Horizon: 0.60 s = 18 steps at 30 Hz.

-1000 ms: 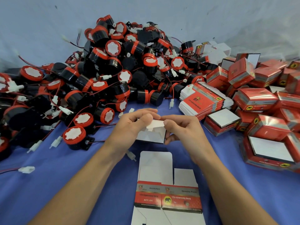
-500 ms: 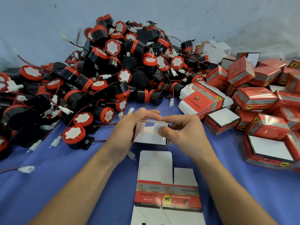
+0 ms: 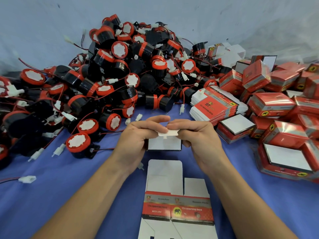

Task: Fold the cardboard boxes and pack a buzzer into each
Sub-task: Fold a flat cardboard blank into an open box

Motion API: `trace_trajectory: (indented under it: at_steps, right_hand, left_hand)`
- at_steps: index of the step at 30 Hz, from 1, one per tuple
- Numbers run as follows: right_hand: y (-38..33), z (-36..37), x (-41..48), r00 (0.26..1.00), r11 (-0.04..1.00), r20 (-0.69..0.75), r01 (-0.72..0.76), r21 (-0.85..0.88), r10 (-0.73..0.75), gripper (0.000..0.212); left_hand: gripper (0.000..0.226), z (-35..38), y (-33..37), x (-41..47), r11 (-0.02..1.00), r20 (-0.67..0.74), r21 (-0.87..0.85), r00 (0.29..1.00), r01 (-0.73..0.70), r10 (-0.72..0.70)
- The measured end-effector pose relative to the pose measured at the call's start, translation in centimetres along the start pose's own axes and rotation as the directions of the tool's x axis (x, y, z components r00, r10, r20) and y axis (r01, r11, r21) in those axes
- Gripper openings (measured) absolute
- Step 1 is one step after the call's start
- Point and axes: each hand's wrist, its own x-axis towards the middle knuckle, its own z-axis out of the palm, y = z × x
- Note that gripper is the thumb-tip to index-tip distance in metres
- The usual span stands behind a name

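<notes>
Many buzzers (image 3: 120, 75), blue cloth (image 3: 69, 187), pale wall (image 3: 224, 18).

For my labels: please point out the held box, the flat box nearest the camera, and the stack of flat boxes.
held box (image 3: 164, 145), head view, its white side
flat box (image 3: 177, 210), head view, its red band
stack (image 3: 212, 106), head view, its top sheet

A matt blue cloth (image 3: 51, 195) is lying underneath. At 11 o'clock the buzzers (image 3: 120, 75) are showing glossy black plastic with red rims. At 3 o'clock the folded boxes (image 3: 272, 104) are gleaming, glossy printed cardboard. The half-folded box (image 3: 164, 144) at centre is showing matt white card.
</notes>
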Motion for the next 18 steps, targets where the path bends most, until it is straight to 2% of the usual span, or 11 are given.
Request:
trace_trajectory:
  at_steps: [6,9,13,18]
  right_hand:
    - [-0.19,-0.35,-0.2,0.997,0.994,0.075,0.018,-0.106,-0.01,0.025]
    - [-0.21,-0.1,-0.36,0.995,0.99,0.094,0.035,-0.136,-0.022,0.024]
    - [0.03,-0.03,-0.4,0.999,0.926,0.004,0.047,-0.376,-0.049,0.041]
    - [0.18,0.41,-0.75,0.991,0.824,-0.047,0.079,-0.561,-0.127,0.035]
  left_hand:
    - [0.035,-0.44,-0.11,-0.2,0.996,0.001,-0.092,1.0,-0.001,0.001]
    - [0.03,-0.9,-0.15,-0.15,1.0,0.027,-0.022,0.999,0.02,-0.019]
    - [0.039,-0.82,-0.31,-0.13,0.997,0.016,0.079,1.0,-0.002,0.0]
    - [0.054,-0.76,-0.71,0.09,0.98,0.001,0.186,0.997,-0.076,0.077]
